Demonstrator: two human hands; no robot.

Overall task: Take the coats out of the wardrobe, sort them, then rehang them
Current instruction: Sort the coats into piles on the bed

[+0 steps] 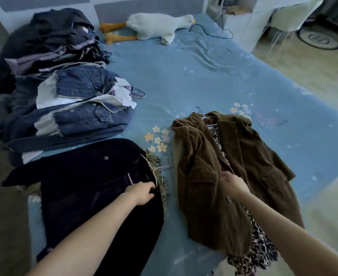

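Note:
A brown corduroy coat (249, 156) lies on the blue bed (194, 76), on a hanger with a leopard-print garment (261, 250) under it. My right hand (233, 185) grips its front edge near the middle. A dark velvet coat (88, 184) lies at the near left on a hanger. My left hand (142, 193) grips that coat's edge by the collar. Further left lies a pile of denim jackets (80, 110), with a heap of dark coats (50, 40) behind it.
A white plush goose (158, 24) lies at the head of the bed beside a dark cable (212, 30). A white chair (291, 14) and a round rug (319, 38) are on the floor to the right. The bed's near-right edge meets pale flooring.

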